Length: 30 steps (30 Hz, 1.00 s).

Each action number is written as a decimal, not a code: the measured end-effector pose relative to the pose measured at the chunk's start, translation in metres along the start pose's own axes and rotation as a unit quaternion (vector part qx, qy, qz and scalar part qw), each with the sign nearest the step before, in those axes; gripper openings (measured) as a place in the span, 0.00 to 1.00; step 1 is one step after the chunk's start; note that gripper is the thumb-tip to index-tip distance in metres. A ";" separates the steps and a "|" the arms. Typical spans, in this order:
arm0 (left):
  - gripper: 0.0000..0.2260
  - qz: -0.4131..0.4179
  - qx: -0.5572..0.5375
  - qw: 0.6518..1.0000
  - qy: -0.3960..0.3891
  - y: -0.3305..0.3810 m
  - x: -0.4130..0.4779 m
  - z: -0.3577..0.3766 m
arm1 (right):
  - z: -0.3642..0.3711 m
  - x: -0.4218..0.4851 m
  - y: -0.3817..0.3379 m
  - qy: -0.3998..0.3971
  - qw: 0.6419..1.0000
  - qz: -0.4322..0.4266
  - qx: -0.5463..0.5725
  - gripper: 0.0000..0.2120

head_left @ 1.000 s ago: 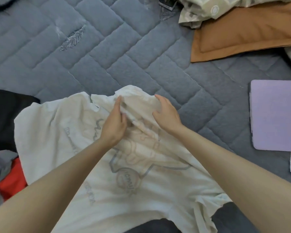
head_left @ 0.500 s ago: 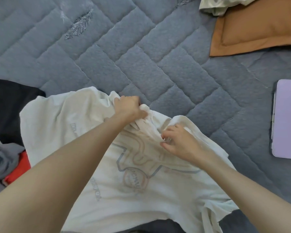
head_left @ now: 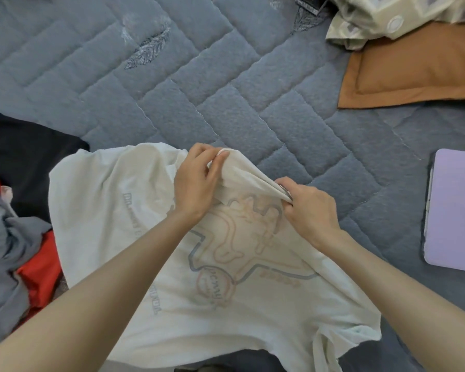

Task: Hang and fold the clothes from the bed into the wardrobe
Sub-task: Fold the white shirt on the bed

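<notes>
The white T-shirt (head_left: pixel 226 304) lies spread on the quilted grey-blue bed cover (head_left: pixel 226 89) in the lower centre of the frame, with a faint print showing through.

- Left hand (head_left: pixel 196 181), centre frame: fingers and thumb curled, pinching a raised edge of the shirt.
- Right hand (head_left: pixel 309 210), just right of centre: fingers curled tight round a gathered fold of the same fabric.

The cloth runs taut between both hands.

- Left edge: a black garment (head_left: pixel 24 157), a grey garment (head_left: pixel 6 251) and a red garment (head_left: pixel 42 275).
- Upper right: an orange pillow (head_left: pixel 414 68).
- Right edge: a lilac case (head_left: pixel 459 210).
</notes>
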<state>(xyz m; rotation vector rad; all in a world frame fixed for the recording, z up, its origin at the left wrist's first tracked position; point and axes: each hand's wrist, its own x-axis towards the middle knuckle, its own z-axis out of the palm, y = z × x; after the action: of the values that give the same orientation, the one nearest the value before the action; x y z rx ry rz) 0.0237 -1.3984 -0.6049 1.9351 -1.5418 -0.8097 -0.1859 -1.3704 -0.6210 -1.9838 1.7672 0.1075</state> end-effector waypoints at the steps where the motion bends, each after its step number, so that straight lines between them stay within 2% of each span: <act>1: 0.09 0.022 -0.035 0.999 0.009 0.002 -0.004 -0.002 | -0.001 -0.001 -0.001 -0.004 1.000 0.002 -0.005 0.17; 4: 0.10 0.085 -0.057 0.995 0.005 0.006 -0.021 -0.005 | 0.004 -0.006 -0.007 -0.027 0.999 -0.002 -0.041 0.13; 6: 0.12 0.124 0.012 0.992 -0.027 -0.004 -0.042 -0.005 | 0.009 -0.009 -0.009 -0.043 0.997 0.021 -0.063 0.10; 8: 0.12 0.135 0.074 0.983 -0.097 -0.024 -0.067 -0.004 | 0.015 -0.016 -0.007 -0.044 0.995 0.056 -0.070 0.12; 11: 0.11 0.035 0.121 0.963 -0.238 -0.057 -0.110 -0.002 | 0.024 -0.031 0.001 -0.057 0.992 0.069 -0.088 0.12; 13: 0.14 -0.055 0.129 0.945 -0.295 -0.075 -0.135 -0.003 | 0.031 -0.042 0.004 -0.112 0.986 0.036 -0.115 0.12; 14: 0.15 -0.079 0.120 0.948 -0.284 -0.081 -0.144 -0.005 | 0.034 -0.047 0.004 -0.143 0.982 0.013 -0.123 0.12; 16: 0.17 -0.100 0.075 0.975 -0.181 -0.080 -0.151 -0.007 | 0.040 -0.053 0.001 -0.170 0.980 -0.022 -0.100 0.09; 18: 0.21 -0.106 0.034 0.992 -0.052 -0.071 -0.137 -0.008 | 0.042 -0.058 -0.005 -0.141 0.989 -0.033 -0.013 0.12; 19: 0.24 -0.095 0.037 0.995 -0.014 -0.069 -0.125 -0.007 | 0.045 -0.060 -0.009 -0.104 0.993 -0.044 0.030 0.15; 20: 0.27 -0.083 0.054 0.995 -0.007 -0.069 -0.111 -0.007 | 0.047 -0.062 -0.016 -0.064 0.994 -0.063 0.056 0.18; 22: 0.33 -0.069 0.084 0.992 -0.060 -0.071 -0.083 -0.008 | 0.052 -0.062 -0.031 -0.003 0.992 -0.105 0.066 0.27; 23: 0.34 -0.069 0.087 0.989 -0.095 -0.073 -0.072 -0.009 | 0.054 -0.058 -0.038 -0.002 0.991 -0.116 0.061 0.31; 25: 0.30 -0.079 0.094 0.985 -0.124 -0.078 -0.059 -0.013 | 0.058 -0.049 -0.053 -0.074 0.990 -0.102 0.062 0.32; 28: 0.09 -0.032 0.194 0.974 -0.114 -0.080 -0.068 -0.025 | 0.064 -0.042 -0.069 -0.226 0.972 -0.046 0.048 0.20; 30: 0.04 -0.002 0.227 0.968 -0.106 -0.083 -0.087 -0.034 | 0.063 -0.046 -0.074 -0.256 0.965 -0.050 -0.015 0.09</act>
<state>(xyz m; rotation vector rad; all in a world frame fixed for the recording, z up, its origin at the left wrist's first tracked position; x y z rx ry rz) 0.0887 -1.2952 -0.6313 2.2249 -1.9925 -0.7280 -0.1073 -1.2990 -0.6382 -1.8457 1.3369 0.5636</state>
